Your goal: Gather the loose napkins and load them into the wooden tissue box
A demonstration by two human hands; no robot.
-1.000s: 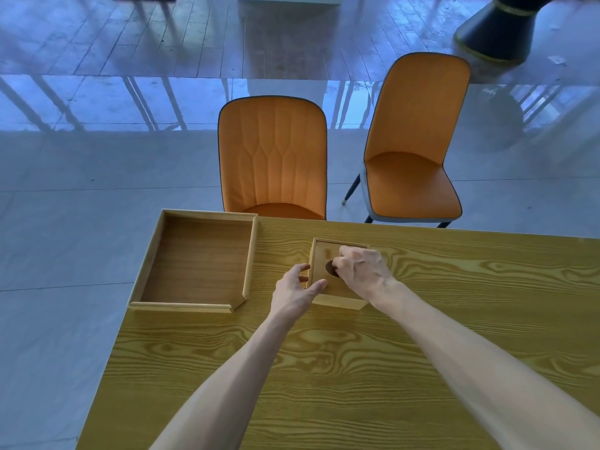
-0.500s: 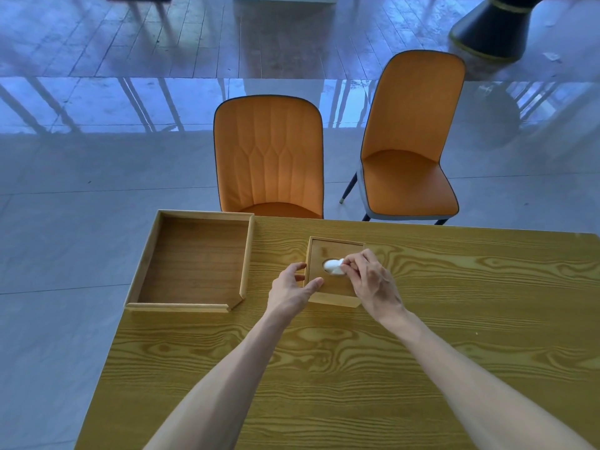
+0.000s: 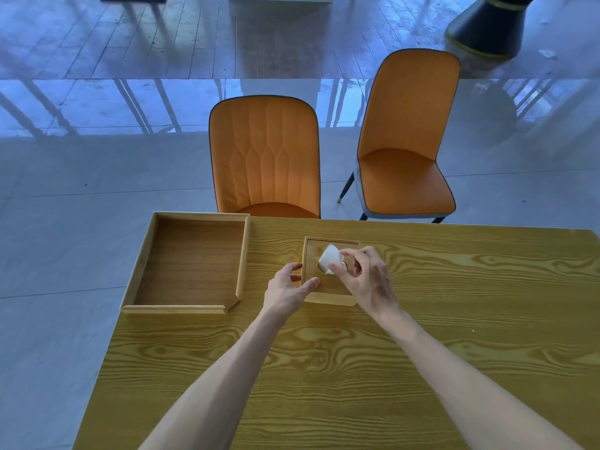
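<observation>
The wooden tissue box (image 3: 328,295) stands near the middle of the table's far half, lid on, with a round hole in its top. A white napkin (image 3: 330,262) sticks up out of that hole. My right hand (image 3: 363,276) pinches the napkin's tip between thumb and fingers, just above the lid. My left hand (image 3: 287,289) rests against the box's left side, thumb on the near-left corner, fingers along the left wall. No other loose napkins are visible.
A shallow wooden tray (image 3: 242,254), empty, lies left of the box at the table's far-left corner. The wooden table (image 3: 357,368) stretches toward me. Two orange chairs (image 3: 266,157) (image 3: 406,141) stand beyond its far edge. A dark cone-shaped base (image 3: 487,27) stands on the floor at the far right.
My right hand, earlier closed over the hole, has drawn back and up, and the white napkin now stands out of the hole. My left hand has stayed on the box.
</observation>
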